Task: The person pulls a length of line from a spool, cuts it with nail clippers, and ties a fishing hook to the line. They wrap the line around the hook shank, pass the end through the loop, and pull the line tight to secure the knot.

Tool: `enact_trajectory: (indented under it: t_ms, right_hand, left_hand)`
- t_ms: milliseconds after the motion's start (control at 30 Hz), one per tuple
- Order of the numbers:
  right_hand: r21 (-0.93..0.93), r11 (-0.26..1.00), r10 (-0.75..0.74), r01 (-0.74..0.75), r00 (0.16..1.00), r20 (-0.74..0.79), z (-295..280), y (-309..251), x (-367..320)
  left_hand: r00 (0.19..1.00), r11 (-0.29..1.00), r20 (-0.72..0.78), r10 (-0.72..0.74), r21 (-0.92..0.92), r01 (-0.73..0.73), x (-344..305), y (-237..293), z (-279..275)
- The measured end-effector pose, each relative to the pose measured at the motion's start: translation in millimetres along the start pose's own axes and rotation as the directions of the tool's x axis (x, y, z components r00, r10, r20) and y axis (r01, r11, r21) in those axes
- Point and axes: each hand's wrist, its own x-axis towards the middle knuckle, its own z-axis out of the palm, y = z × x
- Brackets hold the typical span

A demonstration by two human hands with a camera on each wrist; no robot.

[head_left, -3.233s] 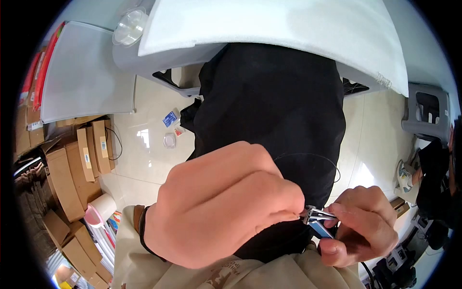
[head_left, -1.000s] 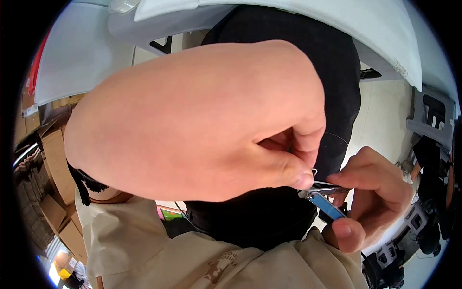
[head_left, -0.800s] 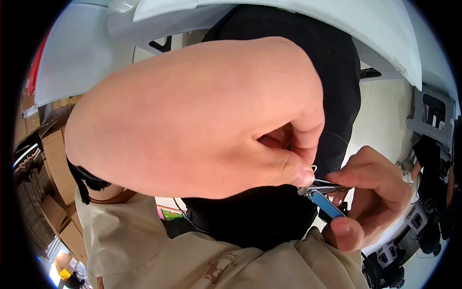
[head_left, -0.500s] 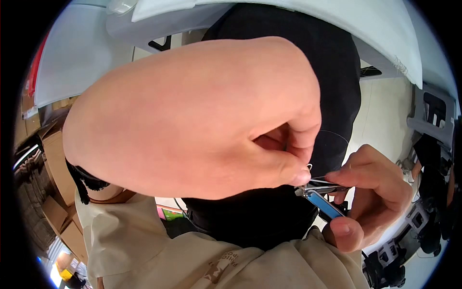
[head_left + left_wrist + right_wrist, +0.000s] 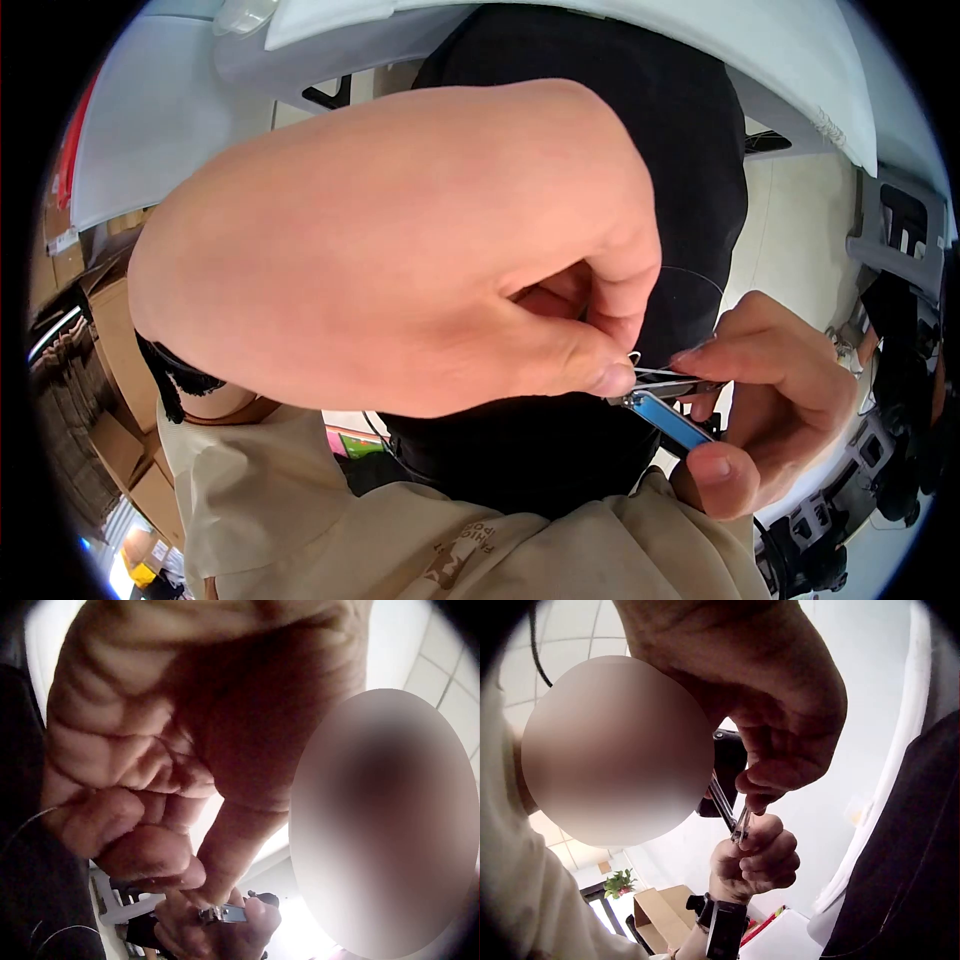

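Note:
In the head view my left hand (image 5: 400, 250) covers the middle, thumb and index finger pinched together on a thin line, with a tiny pale loop (image 5: 634, 357) at the tips. Touching or nearly touching them is the jaw end of a nail clipper (image 5: 670, 420) with a blue face. My right hand (image 5: 780, 400) grips the clipper between thumb and fingers. The left wrist view shows fine line (image 5: 64, 928) over dark cloth and the clipper (image 5: 234, 913) below the left fingertips. Whether the line lies between the jaws, I cannot tell.
Black cloth (image 5: 690, 200) covers the lap beneath the hands. A white-covered table (image 5: 700, 35) stands ahead, a clear spool (image 5: 243, 15) at its left corner. Cardboard boxes (image 5: 120, 340) are stacked at left, and a grey stool (image 5: 905, 225) is at right.
Over the last second both hands shifted slightly left with the clipper. Compared with the oldest frame, my left hand is turned and looks larger, and the small loop shows at its fingertips.

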Motion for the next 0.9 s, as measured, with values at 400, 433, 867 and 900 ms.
enact_trajectory:
  t_ms: [400,433,867,900]
  right_hand:
    - [0.07,0.996,-0.062,0.056,0.995,0.074,-3,3,4]
    - [0.071,0.996,-0.061,0.055,0.995,0.083,-4,3,5]
    - [0.088,0.993,-0.09,0.083,0.993,0.079,-3,9,5]
    - [0.056,0.996,-0.073,0.07,0.995,0.066,-4,10,6]
  left_hand:
    - [0.978,0.961,-0.108,0.179,-0.194,-0.197,-1,-26,12]
    - [0.976,0.957,-0.107,0.192,-0.201,-0.21,-1,-28,12]
    - [0.902,0.866,-0.141,0.408,-0.254,-0.431,4,-54,14]
    - [0.898,0.851,-0.152,0.414,-0.287,-0.441,4,-56,13]
